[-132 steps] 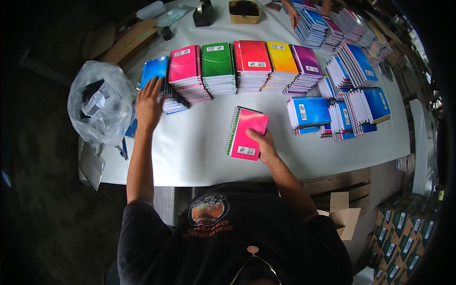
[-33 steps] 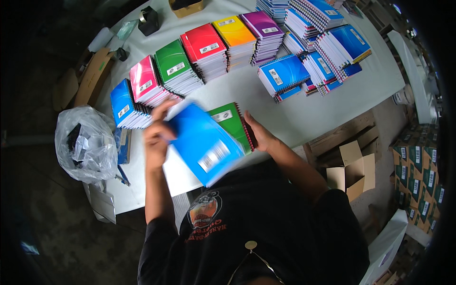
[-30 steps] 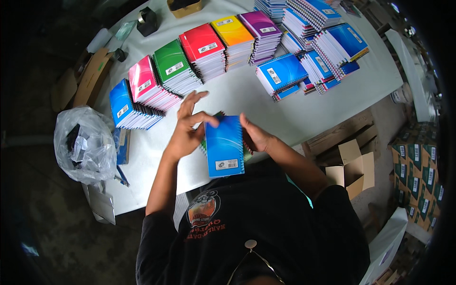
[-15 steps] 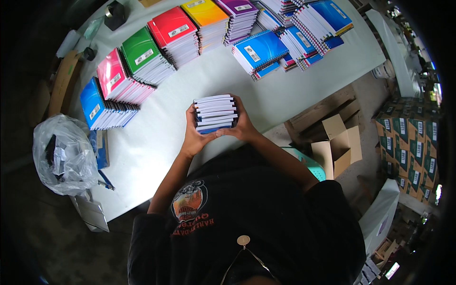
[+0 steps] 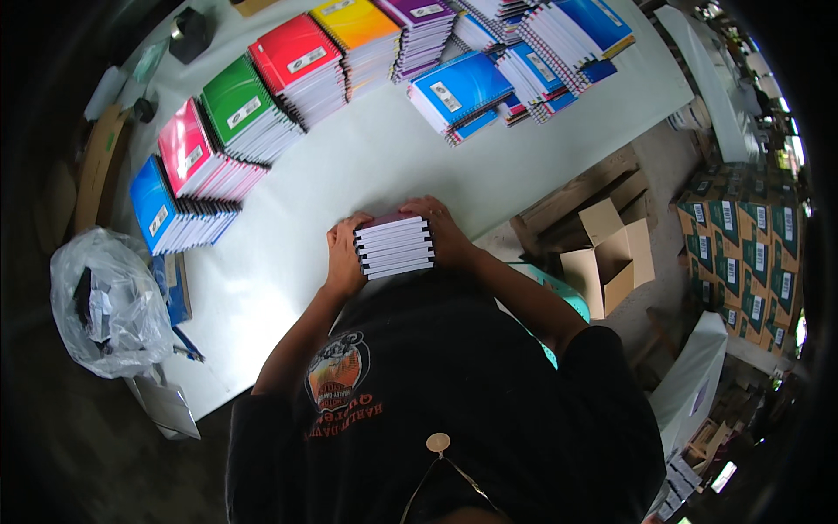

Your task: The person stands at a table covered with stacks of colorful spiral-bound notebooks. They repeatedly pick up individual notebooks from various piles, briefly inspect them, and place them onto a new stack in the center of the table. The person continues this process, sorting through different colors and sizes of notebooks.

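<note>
Close against my body, at the near edge of the table, I hold a small stack of spiral notebooks (image 5: pixel 394 248). Its white page edges and black bindings face up toward me, and a purple cover shows along the far side. My left hand (image 5: pixel 344 255) is closed around the stack's left end. At the right end, my right hand (image 5: pixel 443 232) grips it, with fingers bent over the far side. Beyond the hands runs a curved row of notebook piles: blue (image 5: pixel 155 208), pink (image 5: pixel 185 150), green (image 5: pixel 236 103), red (image 5: pixel 295 59), yellow (image 5: pixel 356 24) and purple (image 5: pixel 421 12).
More notebooks, with a blue one (image 5: pixel 461 89) in front, are heaped at the far right of the white table (image 5: pixel 349 166). A clear plastic bag (image 5: pixel 113 306) hangs at the left edge. On the right are an open cardboard box (image 5: pixel 607 262), a teal crate (image 5: pixel 559 293) and stacked cartons (image 5: pixel 742 253).
The held stack has come nearer my body and turned, so black bindings and a purple cover now show. My hands have shifted from its near side toward its far side.
</note>
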A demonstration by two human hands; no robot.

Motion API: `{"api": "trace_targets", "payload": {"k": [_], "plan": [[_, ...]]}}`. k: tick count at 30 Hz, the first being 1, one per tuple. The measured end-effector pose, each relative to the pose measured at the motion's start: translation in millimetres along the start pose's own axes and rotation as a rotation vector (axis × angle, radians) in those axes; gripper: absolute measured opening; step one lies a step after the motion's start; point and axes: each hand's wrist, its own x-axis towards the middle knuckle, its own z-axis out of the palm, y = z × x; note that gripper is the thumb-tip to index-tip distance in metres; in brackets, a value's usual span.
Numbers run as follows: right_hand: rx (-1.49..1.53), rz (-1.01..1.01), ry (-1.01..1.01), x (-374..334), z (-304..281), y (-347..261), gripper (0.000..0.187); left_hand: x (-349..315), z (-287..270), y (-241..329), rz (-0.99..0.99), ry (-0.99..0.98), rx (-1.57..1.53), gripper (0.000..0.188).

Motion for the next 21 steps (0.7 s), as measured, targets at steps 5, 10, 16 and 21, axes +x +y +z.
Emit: {"api": "trace_targets", "payload": {"k": [5, 10, 16, 21], "plan": [[0.723, 0.304, 0.257, 15, -76, -27, 0.066, 71, -16, 62, -0.158, 0.012, -0.567, 0.080], [1.243, 0.413, 0.582, 65, -159, -32, 0.043, 185, -32, 132, -0.397, -0.073, -0.701, 0.075], [1.374, 0.756, 0.655, 95, -173, 28, 0.038, 234, -17, 129, -0.662, -0.315, -0.633, 0.087], [1.418, 0.781, 0.665, 95, -173, 35, 0.047, 242, -53, 120, -0.392, -0.181, 0.337, 0.070]]}}
